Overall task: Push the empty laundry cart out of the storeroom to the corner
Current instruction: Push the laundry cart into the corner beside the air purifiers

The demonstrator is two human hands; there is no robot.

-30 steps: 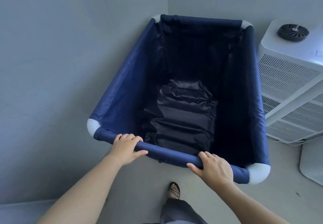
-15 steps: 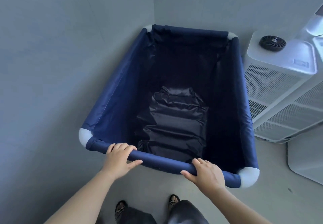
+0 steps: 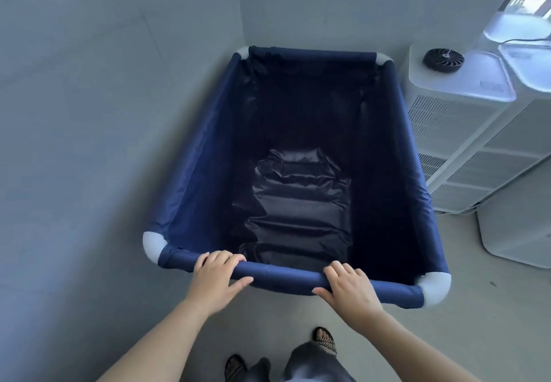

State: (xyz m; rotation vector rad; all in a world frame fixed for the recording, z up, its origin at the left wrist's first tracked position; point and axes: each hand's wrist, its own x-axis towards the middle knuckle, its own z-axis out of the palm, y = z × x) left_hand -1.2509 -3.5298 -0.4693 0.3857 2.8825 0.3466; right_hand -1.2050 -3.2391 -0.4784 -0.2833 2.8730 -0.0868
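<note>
A navy fabric cart [image 3: 205,173] with white corner joints stands in the corner where two grey walls [image 3: 89,113] meet, its far rail close to the back wall. The left hand [image 3: 216,277] and right hand [image 3: 347,287] each curl closed around the near rail [image 3: 283,275]. Inside, only dark liner shows. White vented units [image 3: 459,131] stand just right.

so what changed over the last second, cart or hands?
The navy fabric laundry cart now sits further from the camera, its far rim close to the wall corner, and more of the white vented appliance shows beside it. Unchanged: left hand and right hand grip the near padded rail, and the cart is empty.
</note>
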